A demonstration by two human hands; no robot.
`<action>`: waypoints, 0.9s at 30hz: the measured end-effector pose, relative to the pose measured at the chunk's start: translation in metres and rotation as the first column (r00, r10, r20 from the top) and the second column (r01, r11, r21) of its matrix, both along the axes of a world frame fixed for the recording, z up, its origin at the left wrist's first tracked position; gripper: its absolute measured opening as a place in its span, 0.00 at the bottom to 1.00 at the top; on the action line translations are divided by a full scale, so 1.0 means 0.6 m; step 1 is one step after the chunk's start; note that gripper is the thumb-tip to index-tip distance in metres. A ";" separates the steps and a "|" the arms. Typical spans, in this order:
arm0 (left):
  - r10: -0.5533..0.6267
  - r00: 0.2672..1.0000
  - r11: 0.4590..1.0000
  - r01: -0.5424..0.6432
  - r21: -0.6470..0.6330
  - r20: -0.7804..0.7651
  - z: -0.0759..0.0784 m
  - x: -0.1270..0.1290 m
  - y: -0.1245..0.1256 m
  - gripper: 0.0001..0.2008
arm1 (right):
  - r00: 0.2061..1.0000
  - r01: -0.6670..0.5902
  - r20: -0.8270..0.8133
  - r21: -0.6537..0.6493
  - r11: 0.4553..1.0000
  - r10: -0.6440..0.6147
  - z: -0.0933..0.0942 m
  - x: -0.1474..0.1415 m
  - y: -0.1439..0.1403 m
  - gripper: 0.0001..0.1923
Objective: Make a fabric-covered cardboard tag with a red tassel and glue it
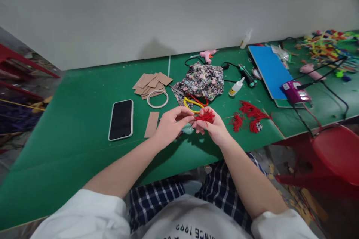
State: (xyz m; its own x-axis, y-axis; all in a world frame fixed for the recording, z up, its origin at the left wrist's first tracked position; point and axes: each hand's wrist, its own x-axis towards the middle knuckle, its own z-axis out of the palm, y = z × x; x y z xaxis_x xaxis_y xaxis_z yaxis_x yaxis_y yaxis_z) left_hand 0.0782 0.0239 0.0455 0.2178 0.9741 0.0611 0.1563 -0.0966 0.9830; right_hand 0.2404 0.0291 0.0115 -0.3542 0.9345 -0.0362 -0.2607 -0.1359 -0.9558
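Note:
Both my hands meet over the green table [84,127] near its front edge. My left hand [171,125] pinches one end of a small red thread tassel [206,115]. My right hand [213,127] cups the tassel from the other side. Under the hands lies something pale teal, mostly hidden. Just behind the hands lie scissors with red and yellow handles [195,101] on a floral cloth [203,80]. More red tassels [248,117] lie to the right.
A black phone [121,119], a cardboard strip [152,124], a white ring [157,99] and cardboard pieces [151,82] lie at left. Glue bottle [236,86], pink glue gun [207,55], blue board [269,69], purple device [294,91] with cables, pipe cleaners [328,46], red chair [331,157].

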 end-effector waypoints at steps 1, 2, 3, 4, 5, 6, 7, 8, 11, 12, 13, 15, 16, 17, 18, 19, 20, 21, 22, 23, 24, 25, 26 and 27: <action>-0.013 1.000 1.000 0.013 0.004 -0.010 -0.001 -0.003 0.001 0.08 | 0.998 0.054 0.042 0.022 0.998 -0.055 -0.002 0.004 0.003 0.15; -0.025 0.999 1.000 0.025 0.009 -0.020 -0.002 -0.007 0.001 0.09 | 0.984 0.149 0.088 0.065 0.987 -0.154 -0.004 0.009 0.007 0.15; -0.038 0.999 0.999 0.038 0.012 -0.029 -0.004 -0.010 0.001 0.10 | 0.951 0.266 0.127 0.130 0.955 -0.283 -0.005 0.014 0.010 0.16; -0.055 0.998 0.998 0.056 0.010 -0.041 -0.005 -0.013 0.001 0.11 | 0.900 0.376 0.149 0.208 0.903 -0.409 -0.006 0.018 0.013 0.17; -0.077 0.996 0.997 0.077 0.001 -0.054 -0.007 -0.014 0.001 0.12 | 0.853 0.447 0.152 0.283 0.848 -0.500 -0.006 0.021 0.014 0.17; -0.102 0.993 0.995 0.101 -0.011 -0.066 -0.008 -0.015 0.001 0.12 | 0.837 0.455 0.152 0.340 0.823 -0.526 -0.006 0.023 0.013 0.17; -0.124 0.989 0.992 0.123 -0.023 -0.074 -0.008 -0.015 0.001 0.13 | 0.859 0.404 0.159 0.374 0.834 -0.487 -0.006 0.023 0.011 0.18; -0.145 0.986 0.989 0.143 -0.029 -0.081 -0.008 -0.014 0.001 0.13 | 0.899 0.311 0.175 0.387 0.868 -0.400 -0.006 0.020 0.007 0.19; -0.174 0.973 0.984 0.177 0.004 -0.153 -0.005 -0.012 0.002 0.13 | 0.958 0.025 0.261 0.340 0.940 -0.120 -0.009 0.004 -0.007 0.21; -0.167 0.967 0.984 0.177 0.033 -0.194 -0.004 -0.012 0.003 0.13 | 0.956 -0.011 0.282 0.308 0.951 -0.080 -0.011 -0.002 -0.010 0.21; -0.155 0.958 0.982 0.176 0.066 -0.240 -0.003 -0.012 0.004 0.13 | 0.955 -0.020 0.290 0.273 0.962 -0.062 -0.014 -0.008 -0.012 0.20; -0.126 0.933 0.973 0.182 0.139 -0.338 -0.004 -0.016 0.008 0.11 | 0.951 -0.013 0.304 0.211 0.977 -0.053 -0.019 -0.015 -0.013 0.17; -0.109 0.917 0.965 0.189 0.179 -0.385 -0.005 -0.019 0.010 0.11 | 0.949 -0.005 0.309 0.193 0.981 -0.056 -0.020 -0.016 -0.012 0.16; -0.092 0.896 0.955 0.203 0.217 -0.433 -0.007 -0.022 0.014 0.10 | 0.946 0.002 0.319 0.187 0.982 -0.062 -0.021 -0.015 -0.011 0.14; -0.076 0.873 0.942 0.222 0.253 -0.482 -0.009 -0.025 0.017 0.11 | 0.940 0.009 0.333 0.190 0.982 -0.073 -0.021 -0.013 -0.009 0.13; -0.066 0.846 0.927 0.248 0.282 -0.529 -0.010 -0.029 0.021 0.11 | 0.933 0.014 0.349 0.203 0.979 -0.086 -0.021 -0.011 -0.007 0.12; -0.064 0.818 0.912 0.280 0.300 -0.571 -0.012 -0.033 0.025 0.11 | 0.924 0.020 0.369 0.223 0.975 -0.103 -0.021 -0.008 -0.006 0.11; -0.067 0.787 0.899 0.314 0.306 -0.613 -0.012 -0.036 0.028 0.12 | 0.910 0.024 0.396 0.247 0.969 -0.124 -0.020 -0.005 -0.004 0.11; -0.074 0.755 0.888 0.348 0.301 -0.652 -0.012 -0.040 0.032 0.12 | 0.893 0.025 0.427 0.271 0.962 -0.144 -0.020 -0.003 -0.003 0.10; -0.085 0.723 0.882 0.375 0.286 -0.686 -0.010 -0.042 0.035 0.12 | 0.876 0.026 0.453 0.297 0.955 -0.165 -0.020 -0.001 -0.002 0.09; -0.099 0.695 0.881 0.394 0.262 -0.713 -0.008 -0.044 0.037 0.12 | 0.862 0.026 0.472 0.321 0.947 -0.183 -0.019 0.001 -0.002 0.08; -0.116 0.673 0.884 0.405 0.233 -0.730 -0.005 -0.046 0.039 0.11 | 0.853 0.024 0.483 0.342 0.939 -0.198 -0.020 0.002 -0.001 0.07; -0.135 0.658 0.889 0.411 0.202 -0.741 -0.002 -0.048 0.041 0.11 | 0.848 0.022 0.489 0.358 0.934 -0.207 -0.020 0.002 -0.001 0.07; -0.154 0.649 0.894 0.413 0.175 -0.745 0.001 -0.050 0.043 0.10 | 0.845 0.020 0.491 0.365 0.931 -0.211 -0.020 0.003 -0.001 0.07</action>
State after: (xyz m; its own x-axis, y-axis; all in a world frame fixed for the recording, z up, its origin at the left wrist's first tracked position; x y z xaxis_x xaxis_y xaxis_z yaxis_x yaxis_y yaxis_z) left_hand 0.0482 0.0495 0.0460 0.5825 0.8114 0.0479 0.6897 -0.5246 0.4991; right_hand 0.2421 0.0286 -0.0007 -0.2611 0.9553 0.1389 0.2868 0.2142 -0.9337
